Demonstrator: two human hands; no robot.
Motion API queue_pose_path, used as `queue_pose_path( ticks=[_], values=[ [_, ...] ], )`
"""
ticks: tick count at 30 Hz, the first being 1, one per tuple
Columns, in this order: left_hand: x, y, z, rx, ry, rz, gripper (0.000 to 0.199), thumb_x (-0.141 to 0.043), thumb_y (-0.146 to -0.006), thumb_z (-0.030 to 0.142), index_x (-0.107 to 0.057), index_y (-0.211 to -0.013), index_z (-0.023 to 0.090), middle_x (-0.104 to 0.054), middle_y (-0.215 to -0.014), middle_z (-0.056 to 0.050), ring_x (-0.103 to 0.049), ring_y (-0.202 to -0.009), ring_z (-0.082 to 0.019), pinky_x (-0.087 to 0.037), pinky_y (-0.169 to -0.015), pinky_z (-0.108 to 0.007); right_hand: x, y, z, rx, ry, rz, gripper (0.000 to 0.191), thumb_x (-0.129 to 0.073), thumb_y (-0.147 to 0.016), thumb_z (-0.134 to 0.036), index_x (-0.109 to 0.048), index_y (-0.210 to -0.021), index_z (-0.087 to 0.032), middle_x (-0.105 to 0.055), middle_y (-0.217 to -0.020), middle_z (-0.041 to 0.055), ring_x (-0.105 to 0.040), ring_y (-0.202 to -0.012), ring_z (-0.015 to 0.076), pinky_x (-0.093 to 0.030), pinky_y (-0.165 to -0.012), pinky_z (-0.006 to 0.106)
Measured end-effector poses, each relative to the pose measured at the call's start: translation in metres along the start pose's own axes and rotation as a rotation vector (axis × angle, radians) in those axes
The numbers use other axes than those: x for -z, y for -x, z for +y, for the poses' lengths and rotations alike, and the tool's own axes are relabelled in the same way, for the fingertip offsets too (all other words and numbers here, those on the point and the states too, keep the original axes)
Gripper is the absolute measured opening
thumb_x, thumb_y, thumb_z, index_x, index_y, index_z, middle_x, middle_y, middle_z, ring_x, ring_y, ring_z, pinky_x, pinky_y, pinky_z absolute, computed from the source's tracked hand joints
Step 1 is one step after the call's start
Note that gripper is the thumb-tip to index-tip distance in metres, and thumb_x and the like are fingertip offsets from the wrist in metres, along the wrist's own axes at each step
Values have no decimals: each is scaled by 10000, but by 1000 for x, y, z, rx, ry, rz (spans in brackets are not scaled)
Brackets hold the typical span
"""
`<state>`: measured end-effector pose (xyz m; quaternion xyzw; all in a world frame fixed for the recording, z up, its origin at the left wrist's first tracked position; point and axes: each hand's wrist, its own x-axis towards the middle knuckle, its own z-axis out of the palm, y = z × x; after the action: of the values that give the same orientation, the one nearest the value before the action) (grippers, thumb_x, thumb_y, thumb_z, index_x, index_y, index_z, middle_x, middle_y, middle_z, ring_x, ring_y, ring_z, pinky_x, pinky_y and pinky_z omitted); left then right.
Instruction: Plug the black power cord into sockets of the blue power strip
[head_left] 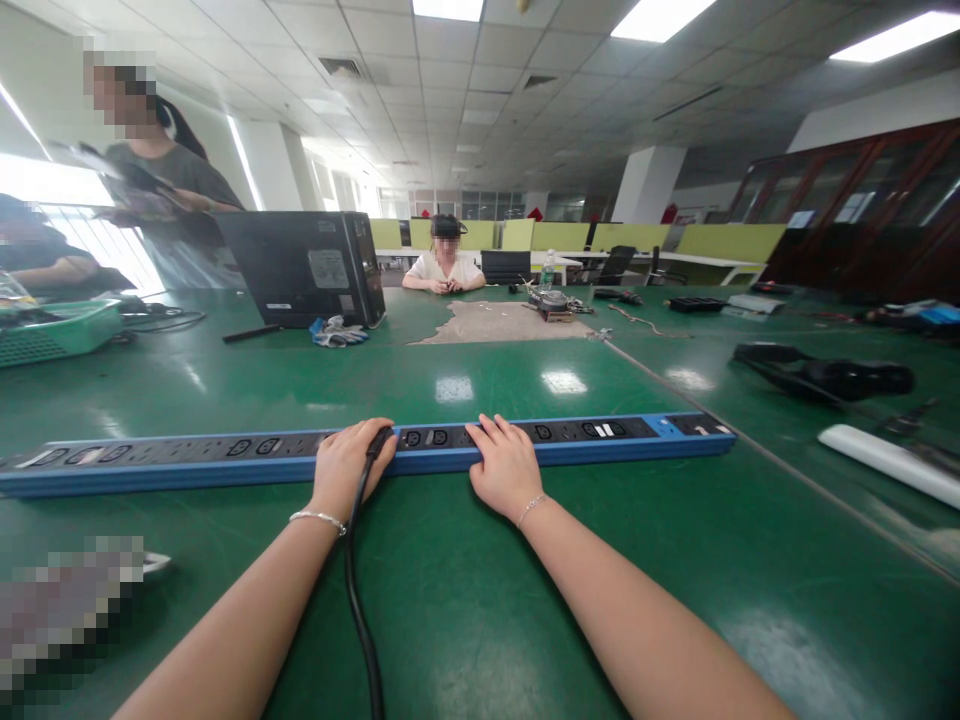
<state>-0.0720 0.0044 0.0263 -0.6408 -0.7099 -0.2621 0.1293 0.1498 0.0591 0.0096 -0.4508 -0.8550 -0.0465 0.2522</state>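
Observation:
A long blue power strip [592, 450] with a black socket face lies across the green table in front of me. Near its middle, my left hand [346, 462] is closed around a black power cord's plug [379, 441] and touches the strip. From there the cord [359, 600] hangs toward me past my wrist. To the right, my right hand [506, 462] grips the strip, fingers over its top and thumb by the near side. Some sockets are hidden under both hands. Whether the plug sits fully in a socket, I cannot tell.
A black computer case [300, 268] stands at the back left, with gloves [339, 332] beside it. A green basket [64, 330] is far left. At right lie a black object [825, 375] and a white bar [892, 462]. Other people stand and sit beyond.

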Motion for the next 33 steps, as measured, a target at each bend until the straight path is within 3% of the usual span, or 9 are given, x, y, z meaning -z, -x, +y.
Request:
queue_pose_path(
  ticks=[15, 33],
  values=[
    [-9, 3, -13, -77, 16, 58, 338, -409, -836, 457, -553, -1053, 242, -670, -991, -34, -618, -918, -193, -426, -852, -318, 1, 0, 0, 8, 3, -7, 545, -477, -723, -220, -494, -1267, -202, -455, -1353, 65, -332, -1264, 240, -219, -1028, 371],
    [7, -3, 9, 144, 30, -45, 286, -398, -830, 441, -581, -993, 294, -701, -889, 3, -634, -893, -180, -406, -882, -330, 3, 1, -1, 5, 2, -31, 551, -477, -725, -216, -483, -1276, -204, -441, -1363, 66, -314, -1270, 236, -216, -1025, 374]
  ],
)
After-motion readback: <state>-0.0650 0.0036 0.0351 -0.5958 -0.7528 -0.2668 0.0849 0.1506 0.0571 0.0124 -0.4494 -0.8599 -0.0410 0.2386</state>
